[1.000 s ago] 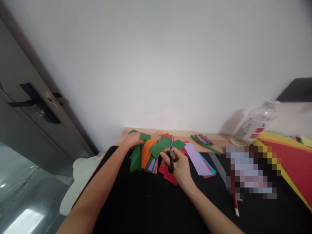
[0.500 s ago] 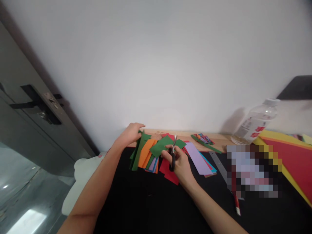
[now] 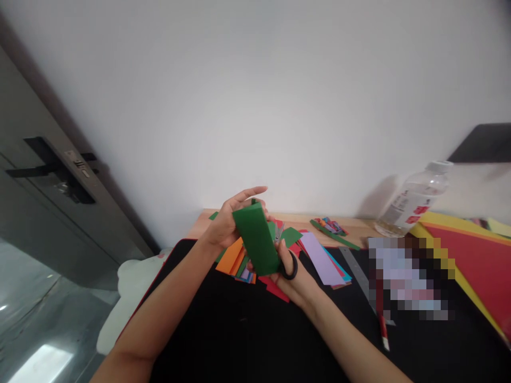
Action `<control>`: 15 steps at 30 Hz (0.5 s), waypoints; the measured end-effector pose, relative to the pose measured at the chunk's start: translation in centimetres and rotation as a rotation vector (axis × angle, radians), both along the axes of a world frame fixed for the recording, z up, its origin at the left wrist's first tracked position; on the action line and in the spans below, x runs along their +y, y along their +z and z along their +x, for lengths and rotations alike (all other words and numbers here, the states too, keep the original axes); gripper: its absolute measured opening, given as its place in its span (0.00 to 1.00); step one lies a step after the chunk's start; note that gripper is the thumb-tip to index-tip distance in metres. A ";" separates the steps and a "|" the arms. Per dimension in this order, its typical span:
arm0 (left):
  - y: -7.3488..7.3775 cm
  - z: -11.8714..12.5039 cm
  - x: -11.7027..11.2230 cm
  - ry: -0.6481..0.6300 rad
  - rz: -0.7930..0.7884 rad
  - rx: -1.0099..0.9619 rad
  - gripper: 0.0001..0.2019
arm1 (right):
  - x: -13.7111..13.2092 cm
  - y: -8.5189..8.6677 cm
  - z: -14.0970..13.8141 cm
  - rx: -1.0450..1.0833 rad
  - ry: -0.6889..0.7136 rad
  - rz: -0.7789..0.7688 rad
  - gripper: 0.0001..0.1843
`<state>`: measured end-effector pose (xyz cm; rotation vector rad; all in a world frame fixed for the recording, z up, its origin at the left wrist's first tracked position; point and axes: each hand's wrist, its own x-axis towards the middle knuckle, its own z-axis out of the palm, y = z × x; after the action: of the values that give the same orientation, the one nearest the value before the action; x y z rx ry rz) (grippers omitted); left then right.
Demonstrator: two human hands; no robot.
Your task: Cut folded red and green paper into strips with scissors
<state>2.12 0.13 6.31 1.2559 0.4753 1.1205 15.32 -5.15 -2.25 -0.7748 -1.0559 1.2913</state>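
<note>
A folded green paper strip (image 3: 258, 242) is held up over the desk, tilted. My left hand (image 3: 227, 223) grips its upper left side from behind, index finger stretched out. The scissors (image 3: 290, 267) hang in my right hand (image 3: 293, 279), black handle around the fingers and blades pointing away from me. My right thumb and fingers also touch the lower right edge of the green paper. Below lie orange strips (image 3: 229, 259), red paper pieces (image 3: 278, 291) and another green piece (image 3: 292, 235). A stack topped by a lilac strip (image 3: 319, 260) lies to the right.
Small colourful scraps (image 3: 331, 226) lie by the wall. To the right are a metal ruler (image 3: 357, 271), a red pen (image 3: 383, 324), a plastic bottle (image 3: 415, 202) and large red and yellow sheets (image 3: 471, 260). A black mat (image 3: 239, 340) covers the desk; a door (image 3: 48, 202) stands left.
My left hand has lifted the green paper from the left of the pile and brought it right. My right hand, still with the scissors, has turned and met the paper.
</note>
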 end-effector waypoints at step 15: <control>-2.8 2.7 0.5 0.115 -0.200 0.143 0.28 | 1.4 -0.7 1.0 0.118 -0.523 -0.023 0.23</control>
<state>4.82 0.61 3.53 1.1484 0.7568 1.0549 16.30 -3.74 -2.99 -0.9076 -0.6814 0.8876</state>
